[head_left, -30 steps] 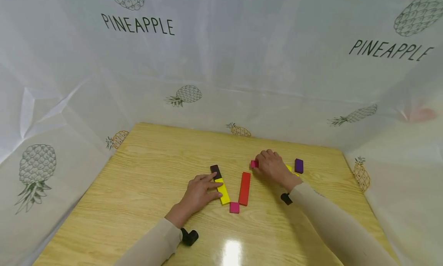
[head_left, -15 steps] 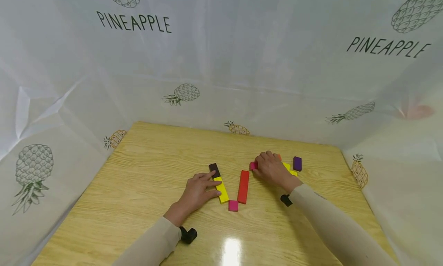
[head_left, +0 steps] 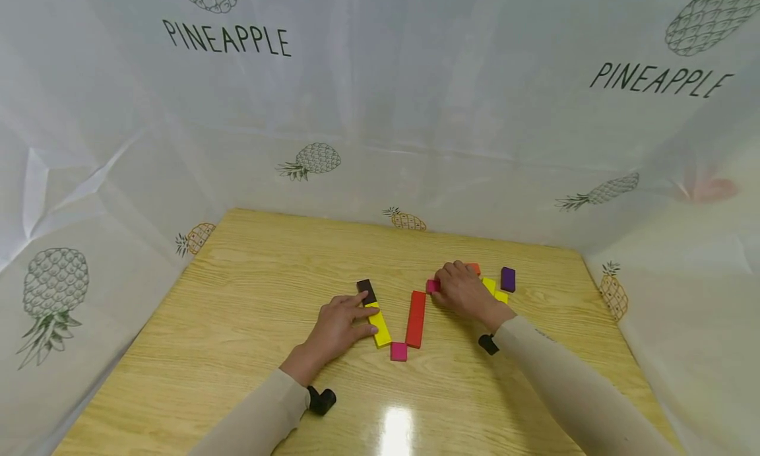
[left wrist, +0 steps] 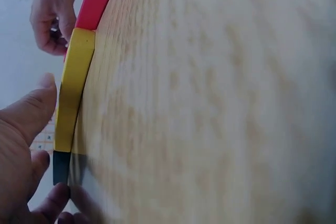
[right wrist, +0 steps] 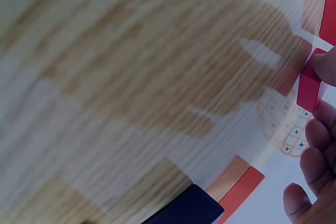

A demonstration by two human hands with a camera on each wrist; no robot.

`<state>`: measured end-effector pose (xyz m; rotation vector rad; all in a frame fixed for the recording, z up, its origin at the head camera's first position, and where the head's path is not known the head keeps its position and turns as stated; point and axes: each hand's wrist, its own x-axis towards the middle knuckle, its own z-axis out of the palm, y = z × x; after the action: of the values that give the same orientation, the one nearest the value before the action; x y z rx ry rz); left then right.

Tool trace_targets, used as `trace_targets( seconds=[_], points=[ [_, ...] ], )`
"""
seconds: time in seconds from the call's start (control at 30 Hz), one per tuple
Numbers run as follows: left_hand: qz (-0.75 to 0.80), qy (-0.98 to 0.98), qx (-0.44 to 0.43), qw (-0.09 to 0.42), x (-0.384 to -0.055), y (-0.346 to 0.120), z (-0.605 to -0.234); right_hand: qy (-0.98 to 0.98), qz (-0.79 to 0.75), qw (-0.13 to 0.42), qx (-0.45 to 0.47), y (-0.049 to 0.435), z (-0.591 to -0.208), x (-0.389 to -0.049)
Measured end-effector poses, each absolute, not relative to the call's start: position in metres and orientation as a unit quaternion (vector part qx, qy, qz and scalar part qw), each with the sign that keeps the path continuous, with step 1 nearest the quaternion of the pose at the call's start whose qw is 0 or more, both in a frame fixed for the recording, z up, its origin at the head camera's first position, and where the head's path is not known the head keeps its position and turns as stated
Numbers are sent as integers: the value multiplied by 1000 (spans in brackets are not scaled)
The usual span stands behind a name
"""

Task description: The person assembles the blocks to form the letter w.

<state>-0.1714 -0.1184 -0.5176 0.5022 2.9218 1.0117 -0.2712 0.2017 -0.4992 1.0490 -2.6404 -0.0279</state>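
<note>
My left hand [head_left: 335, 330] lies beside a slanted row made of a black block [head_left: 366, 290] and a longer yellow block [head_left: 380, 326], its spread fingertips on both. In the left wrist view the thumb is close to the yellow block's side. A pink cube [head_left: 399, 352] sits at the near end of that row, with a long red block [head_left: 416, 319] leaning up and right from it, so the pieces form a V. My right hand [head_left: 464, 288] pinches another pink cube [right wrist: 311, 82] between thumb and fingers at the far end of the red block.
Beyond the right hand lie an orange block [head_left: 474, 268], two yellow blocks [head_left: 488, 285] partly behind the wrist, and a purple block [head_left: 508, 279]. A white pineapple-print curtain [head_left: 380, 113] surrounds the wooden table [head_left: 249, 278] at the back and sides.
The right hand has brought its pink cube slightly nearer to the far end of the red block, uncovering more of the orange and yellow blocks. The left hand stays in place.
</note>
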Motion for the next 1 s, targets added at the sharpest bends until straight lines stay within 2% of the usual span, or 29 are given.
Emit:
trace_targets(
  seconds=[0.1, 0.2, 0.33, 0.7, 1.0],
  points=[
    [327, 931, 160, -9, -172, -118, -518, -921, -12, 142, 361, 203, -499, -271],
    [308, 936, 163, -47, -174, -113, -515, -922, -11, 140, 362, 204, -500, -270],
    [257, 942, 203, -72, -176, -100, -506, -921, -5, 142, 362, 205, -500, -270],
    [171, 930, 324, -5, -202, -64, -494, -923, 0, 139, 359, 201, -501, -268],
    [142, 927, 346, 25, -211, -48, -498, -926, 3, 132, 353, 203, -501, -267]
  ],
)
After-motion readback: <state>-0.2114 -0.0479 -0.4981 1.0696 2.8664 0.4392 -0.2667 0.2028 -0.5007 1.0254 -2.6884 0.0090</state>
